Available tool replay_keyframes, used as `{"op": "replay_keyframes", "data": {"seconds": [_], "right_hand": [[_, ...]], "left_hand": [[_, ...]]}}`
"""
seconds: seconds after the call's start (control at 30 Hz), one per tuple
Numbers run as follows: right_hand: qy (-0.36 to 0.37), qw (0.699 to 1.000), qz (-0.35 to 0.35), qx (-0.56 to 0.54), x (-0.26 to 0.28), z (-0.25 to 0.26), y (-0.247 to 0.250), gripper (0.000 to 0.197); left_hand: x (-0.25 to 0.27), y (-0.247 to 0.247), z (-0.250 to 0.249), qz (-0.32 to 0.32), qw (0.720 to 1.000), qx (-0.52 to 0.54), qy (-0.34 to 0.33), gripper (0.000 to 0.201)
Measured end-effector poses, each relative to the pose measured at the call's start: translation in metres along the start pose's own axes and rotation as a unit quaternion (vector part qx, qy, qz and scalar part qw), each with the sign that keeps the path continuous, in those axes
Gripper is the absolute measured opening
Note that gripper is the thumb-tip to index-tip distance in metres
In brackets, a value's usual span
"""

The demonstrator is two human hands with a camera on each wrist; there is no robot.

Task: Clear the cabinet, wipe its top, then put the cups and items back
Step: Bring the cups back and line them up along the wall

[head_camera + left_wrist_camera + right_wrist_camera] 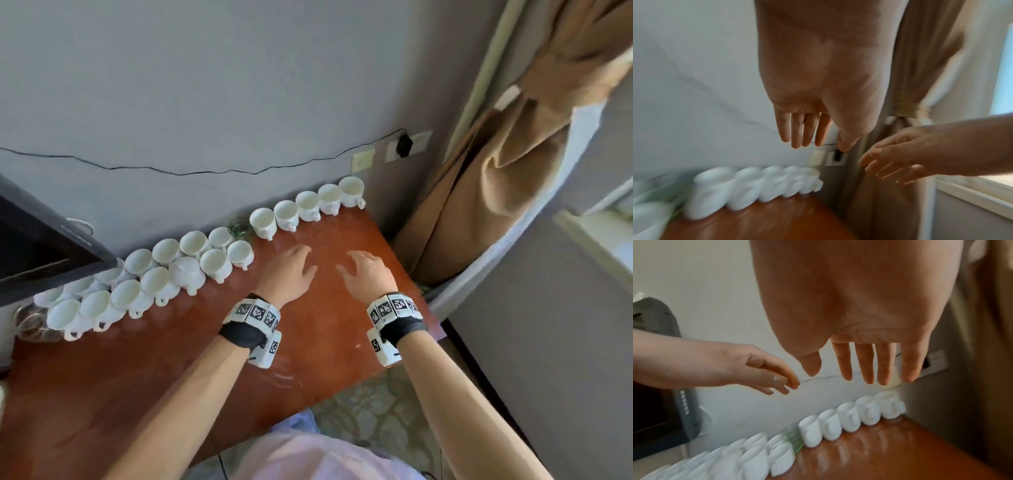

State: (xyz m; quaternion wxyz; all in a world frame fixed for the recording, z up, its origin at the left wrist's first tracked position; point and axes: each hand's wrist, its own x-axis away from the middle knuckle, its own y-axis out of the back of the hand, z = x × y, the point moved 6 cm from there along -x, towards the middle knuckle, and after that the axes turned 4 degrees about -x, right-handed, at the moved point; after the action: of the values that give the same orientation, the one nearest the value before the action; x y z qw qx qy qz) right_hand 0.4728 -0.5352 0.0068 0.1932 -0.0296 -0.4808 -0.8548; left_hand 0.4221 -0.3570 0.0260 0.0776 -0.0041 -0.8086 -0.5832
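Both hands are hovering over the cabinet (205, 359), the left hand (287, 270) and right hand (368, 274) empty with fingers loosely spread. The white cups (308, 205) are standing in rows along the cabinet's wall edge. Judging by this, clearing is just starting; next, each hand needs to be gripping a cup.

Counted in head view: about twenty-one white cups (331, 198), left end partly hidden; one green glass (240, 228); two hands (289, 270).
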Motion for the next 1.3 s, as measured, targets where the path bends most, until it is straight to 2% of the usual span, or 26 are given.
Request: {"op": "replay_keyframes", "data": {"seconds": [0.1, 0.2, 0.37, 0.43, 0.5, 0.67, 0.83, 0.93, 1.07, 1.17, 1.3], "right_hand": [[-0.036, 0.997, -0.073, 0.012, 0.043, -0.063, 0.066, 0.059], [-0.095, 0.984, -0.146, 0.028, 0.099, -0.136, 0.129, 0.060], [-0.240, 0.936, -0.255, 0.027, 0.226, -0.276, 0.210, 0.058], [-0.322, 0.900, -0.293, 0.011, 0.298, -0.337, 0.228, 0.059], [-0.371, 0.872, -0.318, -0.002, 0.350, -0.373, 0.234, 0.058], [-0.532, 0.757, -0.376, -0.040, 0.518, -0.465, 0.227, 0.060], [-0.633, 0.648, -0.418, -0.066, 0.642, -0.523, 0.223, 0.061], [-0.675, 0.590, -0.437, -0.072, 0.696, -0.548, 0.227, 0.060], [-0.725, 0.528, -0.433, -0.089, 0.743, -0.572, 0.243, 0.058], [-0.735, 0.495, -0.453, -0.092, 0.770, -0.592, 0.254, 0.057], [-0.743, 0.458, -0.475, -0.113, 0.796, -0.622, 0.256, 0.056]], "left_hand": [[-0.007, 0.002, -0.096, -0.018, 0.991, -0.063, -0.114, 0.063], [-0.009, -0.011, -0.193, -0.018, 0.971, -0.112, -0.209, 0.073], [0.008, -0.057, -0.363, 0.005, 0.927, -0.134, -0.349, 0.086], [0.029, -0.088, -0.439, 0.018, 0.896, -0.141, -0.421, 0.089], [0.047, -0.109, -0.488, 0.032, 0.876, -0.135, -0.463, 0.089], [0.128, -0.176, -0.642, 0.062, 0.775, -0.134, -0.614, 0.085], [0.204, -0.233, -0.772, 0.083, 0.673, -0.113, -0.727, 0.080], [0.240, -0.264, -0.842, 0.113, 0.628, -0.098, -0.764, 0.076], [0.280, -0.294, -0.923, 0.153, 0.582, -0.082, -0.795, 0.072], [0.311, -0.311, -0.972, 0.166, 0.539, -0.081, -0.822, 0.071], [0.343, -0.333, -1.018, 0.183, 0.506, -0.082, -0.839, 0.071]]}}
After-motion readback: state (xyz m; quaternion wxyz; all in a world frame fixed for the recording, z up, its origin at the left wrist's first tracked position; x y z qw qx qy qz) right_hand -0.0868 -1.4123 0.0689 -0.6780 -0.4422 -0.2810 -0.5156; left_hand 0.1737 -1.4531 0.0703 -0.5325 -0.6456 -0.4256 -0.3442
